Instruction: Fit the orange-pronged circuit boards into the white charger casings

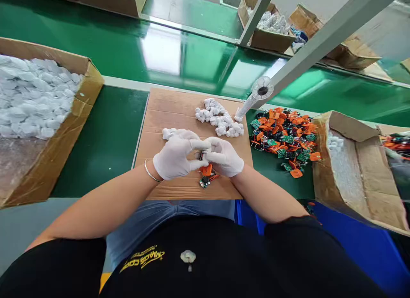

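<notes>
My left hand (pixel 180 156), in a white glove, is closed with its fingers pinched against those of my right hand (pixel 222 156), gloved likewise. Between them they hold a small electronic assembly (pixel 206 169); its orange piece, wires and green circuit board (pixel 204 182) hang below the fingertips. My fingers hide its upper end. A cardboard sheet (pixel 169 112) lies beneath both hands. Just beyond my left hand sits a small white bundle (pixel 168 133), partly covered. Farther back on the sheet is a cluster of white wrapped pieces (pixel 218 116).
A carton (pixel 91 86) of white pieces stands at left. To the right lie a heap of orange-and-green assemblies (pixel 285 135) and an open carton (pixel 355 161). A small fan-like device (pixel 262 89) stands near a grey post (pixel 320 37). Green worktops (pixel 112 63) run behind.
</notes>
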Available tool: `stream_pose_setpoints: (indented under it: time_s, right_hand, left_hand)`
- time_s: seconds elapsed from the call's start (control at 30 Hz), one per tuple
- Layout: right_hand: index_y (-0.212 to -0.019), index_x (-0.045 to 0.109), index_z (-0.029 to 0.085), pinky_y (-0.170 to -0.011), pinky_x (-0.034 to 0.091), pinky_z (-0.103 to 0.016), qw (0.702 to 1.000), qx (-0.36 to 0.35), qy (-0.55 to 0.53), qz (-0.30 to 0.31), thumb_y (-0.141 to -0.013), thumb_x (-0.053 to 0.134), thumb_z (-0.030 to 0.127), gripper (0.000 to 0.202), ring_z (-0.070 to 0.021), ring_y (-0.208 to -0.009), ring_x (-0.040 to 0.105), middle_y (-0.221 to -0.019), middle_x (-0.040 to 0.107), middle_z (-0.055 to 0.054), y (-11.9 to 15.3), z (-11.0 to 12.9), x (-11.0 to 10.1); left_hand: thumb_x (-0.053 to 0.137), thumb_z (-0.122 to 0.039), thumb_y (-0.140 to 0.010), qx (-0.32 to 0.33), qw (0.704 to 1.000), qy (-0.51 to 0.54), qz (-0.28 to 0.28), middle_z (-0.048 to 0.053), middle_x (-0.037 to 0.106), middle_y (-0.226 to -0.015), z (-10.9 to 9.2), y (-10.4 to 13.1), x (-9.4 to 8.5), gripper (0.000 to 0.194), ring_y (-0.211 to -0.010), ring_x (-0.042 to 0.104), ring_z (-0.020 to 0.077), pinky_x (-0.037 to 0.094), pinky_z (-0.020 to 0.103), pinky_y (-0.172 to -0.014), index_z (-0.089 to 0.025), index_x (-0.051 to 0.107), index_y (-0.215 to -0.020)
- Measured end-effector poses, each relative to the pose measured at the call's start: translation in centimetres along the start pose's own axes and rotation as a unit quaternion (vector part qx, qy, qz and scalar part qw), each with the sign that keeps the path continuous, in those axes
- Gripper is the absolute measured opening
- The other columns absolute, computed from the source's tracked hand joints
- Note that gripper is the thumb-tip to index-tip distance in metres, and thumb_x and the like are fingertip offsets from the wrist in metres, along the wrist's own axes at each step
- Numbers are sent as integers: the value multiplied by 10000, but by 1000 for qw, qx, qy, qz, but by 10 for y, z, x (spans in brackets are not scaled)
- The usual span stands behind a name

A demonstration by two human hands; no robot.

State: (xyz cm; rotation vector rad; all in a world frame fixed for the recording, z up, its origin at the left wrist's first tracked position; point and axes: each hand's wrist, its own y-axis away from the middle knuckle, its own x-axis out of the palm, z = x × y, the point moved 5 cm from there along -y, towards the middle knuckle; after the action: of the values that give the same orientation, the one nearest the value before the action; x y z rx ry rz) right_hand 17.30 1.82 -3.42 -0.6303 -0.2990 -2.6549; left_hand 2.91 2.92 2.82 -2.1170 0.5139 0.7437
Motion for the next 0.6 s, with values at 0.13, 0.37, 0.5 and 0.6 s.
stream_pose_setpoints:
  time_s: [0.13,0.37,0.5,0.6]
  right_hand:
    - [-869,611,172,-623,552,-245,1000,-13,7,-7,-671,907,321,386,-145,-680,684,-730,691,-3,2,4,3]
    - [-866,611,166,-651,563,-269,999,2,37,-12,-674,909,343,396,-149,-713,673,-779,710,-32,5,1,6]
    - [-907,610,169,-631,540,-258,1000,-6,20,0,-692,896,349,400,-141,-696,649,-765,684,-14,7,3,9]
    - [-968,625,172,-678,542,-270,999,-9,-32,21,-674,898,361,443,-143,-735,644,-806,674,-5,9,7,16]
  left_hand:
    - [819,-271,-787,-20,1000,-12,18,-17,689,-871,-3,0,0,213,-832,599,169,383,357,-820,-245,723,-975]
    - [768,-277,-812,21,999,-28,-7,-23,685,-826,-6,0,-2,160,-792,595,164,378,370,-817,-249,709,-958]
    - [765,-262,-814,58,997,-19,-37,-22,698,-824,-10,0,-4,183,-776,602,162,387,364,-790,-247,698,-983]
    - [737,-220,-844,91,992,-11,-87,-39,724,-848,-13,1,-10,217,-781,612,153,415,349,-772,-273,663,-1041]
